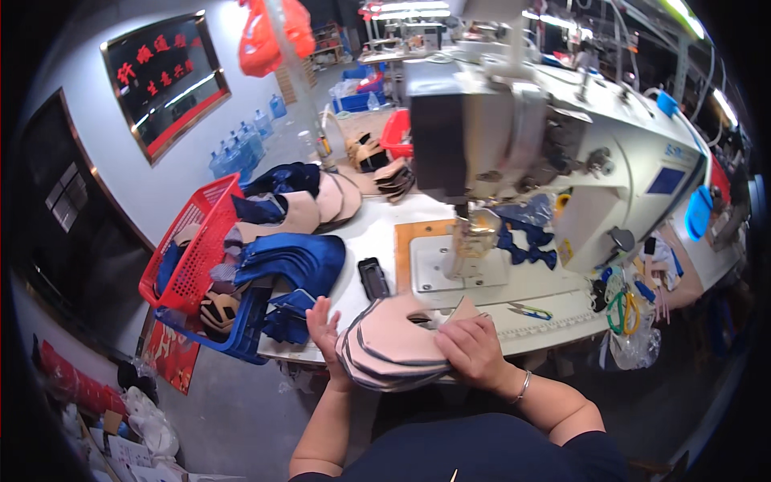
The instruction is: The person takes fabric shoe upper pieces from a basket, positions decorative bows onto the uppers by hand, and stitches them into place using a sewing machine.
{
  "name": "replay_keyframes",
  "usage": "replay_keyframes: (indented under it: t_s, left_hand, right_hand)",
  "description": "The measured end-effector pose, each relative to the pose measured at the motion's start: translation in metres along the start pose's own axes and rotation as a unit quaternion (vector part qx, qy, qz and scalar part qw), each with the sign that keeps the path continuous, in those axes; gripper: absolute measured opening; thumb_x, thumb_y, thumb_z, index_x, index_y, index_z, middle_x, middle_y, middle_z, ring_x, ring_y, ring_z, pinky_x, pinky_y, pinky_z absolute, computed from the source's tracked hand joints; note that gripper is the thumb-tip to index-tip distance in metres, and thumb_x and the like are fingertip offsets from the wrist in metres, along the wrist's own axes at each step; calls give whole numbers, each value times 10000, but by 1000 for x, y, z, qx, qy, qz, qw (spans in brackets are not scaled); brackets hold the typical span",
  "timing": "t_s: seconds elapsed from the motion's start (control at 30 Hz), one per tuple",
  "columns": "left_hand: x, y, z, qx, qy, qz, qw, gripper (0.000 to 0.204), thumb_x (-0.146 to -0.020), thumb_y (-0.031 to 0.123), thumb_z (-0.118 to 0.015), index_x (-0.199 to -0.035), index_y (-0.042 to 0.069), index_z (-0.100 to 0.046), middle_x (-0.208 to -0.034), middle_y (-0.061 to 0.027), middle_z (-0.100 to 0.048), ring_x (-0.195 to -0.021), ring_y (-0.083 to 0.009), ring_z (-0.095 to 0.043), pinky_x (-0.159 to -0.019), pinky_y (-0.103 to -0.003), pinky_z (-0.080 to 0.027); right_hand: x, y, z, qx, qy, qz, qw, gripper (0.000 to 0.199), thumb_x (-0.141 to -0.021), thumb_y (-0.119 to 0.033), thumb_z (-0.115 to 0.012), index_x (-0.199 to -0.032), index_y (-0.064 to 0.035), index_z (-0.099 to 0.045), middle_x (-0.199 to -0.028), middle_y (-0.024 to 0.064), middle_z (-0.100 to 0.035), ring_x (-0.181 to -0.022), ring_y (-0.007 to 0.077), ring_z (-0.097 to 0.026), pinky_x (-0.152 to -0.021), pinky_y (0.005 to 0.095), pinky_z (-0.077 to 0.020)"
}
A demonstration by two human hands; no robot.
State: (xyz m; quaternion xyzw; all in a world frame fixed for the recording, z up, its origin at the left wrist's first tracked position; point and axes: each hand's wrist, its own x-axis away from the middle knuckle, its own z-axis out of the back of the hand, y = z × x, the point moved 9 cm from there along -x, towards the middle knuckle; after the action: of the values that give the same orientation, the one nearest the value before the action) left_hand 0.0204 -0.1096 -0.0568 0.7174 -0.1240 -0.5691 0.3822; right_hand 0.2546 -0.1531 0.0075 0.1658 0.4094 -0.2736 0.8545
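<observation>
Stack: pale pink cut pieces (389, 341) with dark edges, curved, held at the near edge of the white table (554, 299), in front of the person.
Left hand (324, 333): fingers straight and spread, not gripping; the palm side is against or just beside the stack's left edge, contact unclear.
Right hand (475, 350): grasping the stack's right end, fingers on top.
Sewing machine (554, 136): large, white, beyond the stack and to the right.
Tabletop: black case (373, 278) just beyond the stack; snips (530, 311) to the right; blue pieces (293, 259) to the left.
Far left: red basket (210, 255).
</observation>
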Motion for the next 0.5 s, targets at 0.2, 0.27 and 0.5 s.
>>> replay_keyframes:
  t_s: [0.2,0.27,0.5]
  left_hand:
    - [-35,38,15,-106,-123,-130,978,496,-766,121,-700,-1203,11,-492,-1199,-165,-555,-1163,-377,-507,-958,-410,-430]
    - [-40,44,13,-112,-134,-169,970,459,-762,113,-695,-1175,11,-521,-1173,-151,-577,-1151,-385,-516,-938,-414,-447]
    - [-47,59,-6,-95,-195,-172,961,436,-769,117,-682,-1168,34,-526,-1106,-150,-627,-1117,-390,-541,-922,-429,-457]
  right_hand:
    - [-12,-17,-15,5,29,84,996,259,-771,-189,-616,-1019,-261,-602,-1065,30,-614,-941,195,-557,-864,363,-401]
    - [-14,-18,-20,3,32,87,996,249,-781,-189,-614,-1018,-263,-599,-1066,27,-615,-947,195,-556,-872,367,-395]
    - [-2,-3,-17,-15,45,50,998,262,-781,-159,-610,-1028,-247,-599,-1059,37,-615,-975,216,-559,-890,390,-388]
